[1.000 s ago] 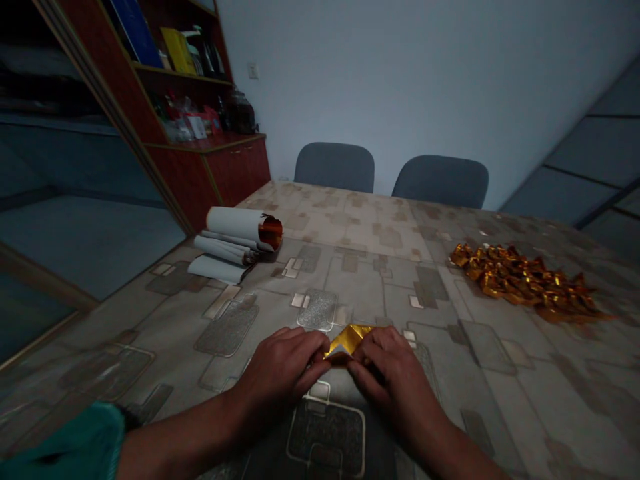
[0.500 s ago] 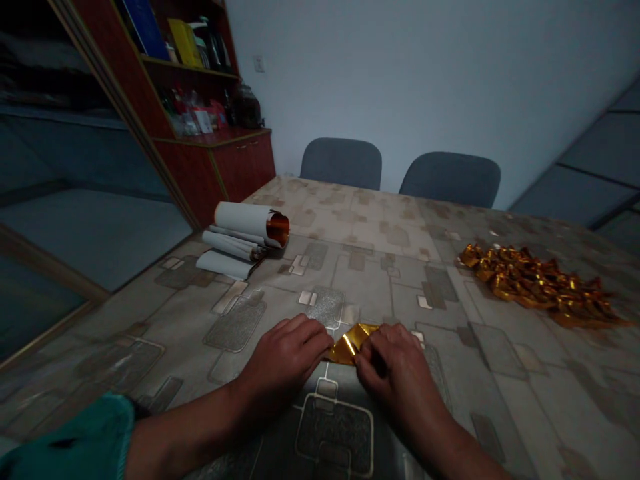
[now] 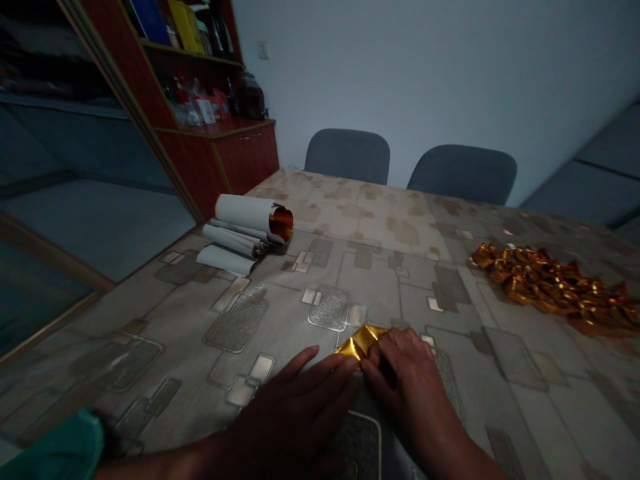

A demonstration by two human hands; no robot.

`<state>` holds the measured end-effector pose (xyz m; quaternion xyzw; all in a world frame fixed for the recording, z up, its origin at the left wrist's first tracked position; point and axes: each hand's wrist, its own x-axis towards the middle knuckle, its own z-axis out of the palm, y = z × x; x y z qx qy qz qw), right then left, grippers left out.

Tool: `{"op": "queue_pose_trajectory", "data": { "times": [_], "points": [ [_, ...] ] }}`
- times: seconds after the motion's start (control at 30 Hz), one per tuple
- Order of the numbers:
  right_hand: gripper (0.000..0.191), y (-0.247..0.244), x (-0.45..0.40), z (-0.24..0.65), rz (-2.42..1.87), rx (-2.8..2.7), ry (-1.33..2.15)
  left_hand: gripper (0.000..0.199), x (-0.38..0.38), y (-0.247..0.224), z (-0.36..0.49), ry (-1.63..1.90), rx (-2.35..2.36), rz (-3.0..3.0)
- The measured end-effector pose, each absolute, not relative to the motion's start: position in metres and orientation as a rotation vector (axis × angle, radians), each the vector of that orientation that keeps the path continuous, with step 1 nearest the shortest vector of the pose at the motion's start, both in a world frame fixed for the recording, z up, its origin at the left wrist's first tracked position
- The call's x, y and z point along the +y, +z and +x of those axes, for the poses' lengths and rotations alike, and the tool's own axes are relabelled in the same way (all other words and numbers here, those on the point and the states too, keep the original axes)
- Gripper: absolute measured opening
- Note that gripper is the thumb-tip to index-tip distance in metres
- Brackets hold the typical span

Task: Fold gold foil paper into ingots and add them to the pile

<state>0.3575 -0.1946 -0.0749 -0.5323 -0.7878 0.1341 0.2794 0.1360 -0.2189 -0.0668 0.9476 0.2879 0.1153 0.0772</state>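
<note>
A small piece of folded gold foil paper (image 3: pixel 362 341) lies on the patterned tablecloth in front of me, with creases catching the light. My right hand (image 3: pixel 413 373) grips its right end between thumb and curled fingers, which cover that part of it. From the lower left, my left hand (image 3: pixel 305 407) reaches over with fingers stretched out flat. Its fingertips touch the near left edge of the foil. The palm is in shadow and its underside is hidden.
Several folded gold foil pieces (image 3: pixel 560 283) sit in rows at the right. Rolled sheets with pale backs and gold insides (image 3: pixel 245 217) lie at the left. Two grey chairs (image 3: pixel 347 157) stand behind the table, and a red-brown cabinet (image 3: pixel 245 157) is at the back left.
My left hand has let go of the foil's left end, moved nearer me and straightened its fingers against the near edge. My right hand keeps its grip. The view has shifted slightly.
</note>
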Motion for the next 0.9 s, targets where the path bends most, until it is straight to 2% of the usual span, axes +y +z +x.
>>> {"op": "queue_pose_trajectory", "data": {
  "times": [0.33,0.57,0.9],
  "points": [
    [0.019,-0.0778,-0.194,0.3577,-1.444,-2.155,0.331,0.072,-0.2236,-0.0677,0.1327,0.308,0.876,2.789],
    [0.02,-0.0795,-0.194,0.3576,-1.43,-2.155,0.311,0.061,-0.2243,-0.0658,0.1339,0.409,0.774,2.91],
    [0.02,-0.0775,-0.1941,0.358,-1.441,-2.166,0.349,0.059,-0.2239,-0.0674,0.1347,0.356,0.815,2.89]
  ]
}}
